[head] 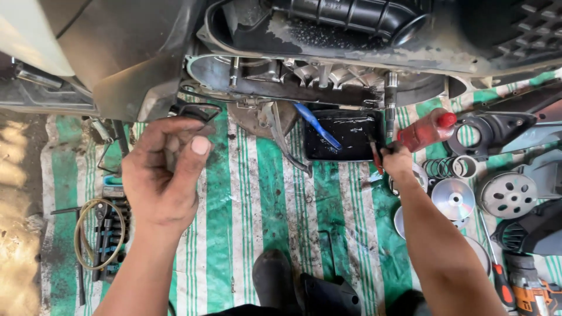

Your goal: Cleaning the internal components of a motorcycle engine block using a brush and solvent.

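Note:
My left hand [167, 169] is raised in front of me, greasy, with its fingers curled; whether it holds something small I cannot tell. Just above it hangs the dark underside of a scooter [140, 70] and its open engine case [304, 79]. My right hand [395, 159] reaches toward a black oil tray [345, 137] and grips a thin red-handled tool [374, 153] at the tray's right edge. A blue brush [316, 124] lies in the tray. A red bottle [424, 130] lies just right of that hand.
A green and white striped mat [252, 199] covers the ground. Round metal pulley parts [453, 198], a spring [439, 168], a black cover [492, 131] and a drill [535, 292] lie at the right. A socket set [108, 234] with a wire loop sits at the left.

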